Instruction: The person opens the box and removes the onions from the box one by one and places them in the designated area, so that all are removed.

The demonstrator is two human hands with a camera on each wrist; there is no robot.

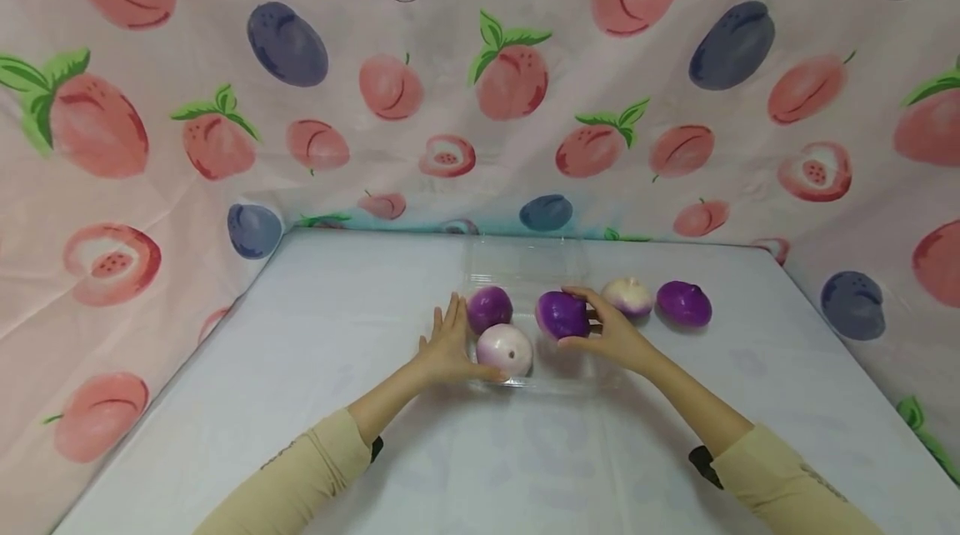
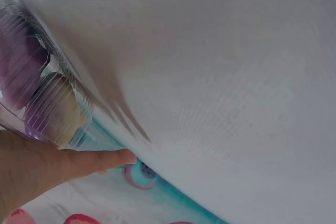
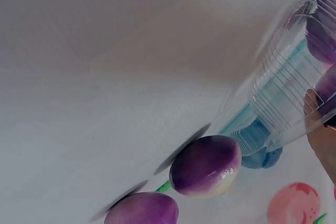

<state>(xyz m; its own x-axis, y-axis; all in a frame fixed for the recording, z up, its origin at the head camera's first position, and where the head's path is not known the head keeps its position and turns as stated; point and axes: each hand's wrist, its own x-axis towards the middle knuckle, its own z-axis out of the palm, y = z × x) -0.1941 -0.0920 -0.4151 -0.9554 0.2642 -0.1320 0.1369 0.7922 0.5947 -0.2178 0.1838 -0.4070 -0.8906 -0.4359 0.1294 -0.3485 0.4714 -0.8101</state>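
A clear plastic box stands with its lid raised behind it. In its left half sit a purple turnip at the back and a whitish turnip in front. My left hand rests against the box's left side with fingers straight and thumb along the front rim. Over the box's right half, my right hand grips a glossy purple turnip between thumb and fingers. In the right wrist view that hand shows only partly, behind the ribbed plastic wall.
Right of the box, a white-and-purple turnip and a purple turnip lie on the white tabletop. A fruit-printed cloth hangs along the back and sides.
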